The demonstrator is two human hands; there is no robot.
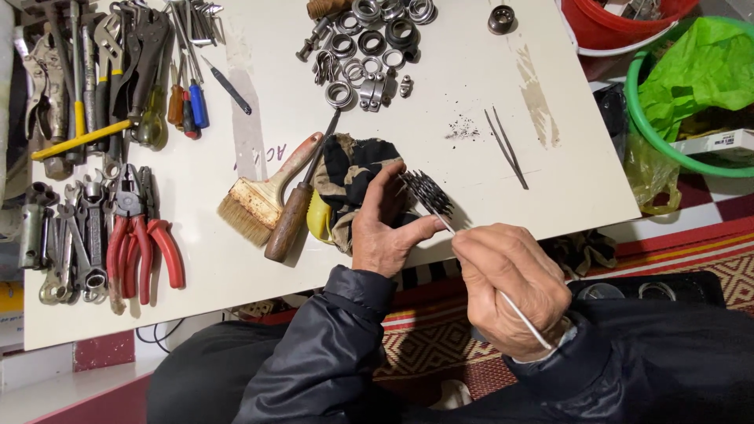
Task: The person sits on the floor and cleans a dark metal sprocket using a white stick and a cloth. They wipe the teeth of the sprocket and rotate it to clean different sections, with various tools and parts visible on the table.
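My left hand [389, 224] grips a small black toothed sprocket cluster [428, 193] at the near edge of the white table [471, 78], resting against a black and tan patterned rag [349, 169]. My right hand [510, 286] pinches a thin white tie or wire [522, 318] whose tip reaches the sprocket cluster; the other end runs back past my wrist. Both arms wear dark jacket sleeves.
A paintbrush [259, 200] and a wooden-handled screwdriver [294, 212] lie left of the rag. Pliers, wrenches and screwdrivers [118, 157] fill the table's left. Metal rings and bearings [369, 47] sit at the far middle, tweezers [506, 145] right. Red bucket [620, 27] and green basin [656, 126] stand off the table.
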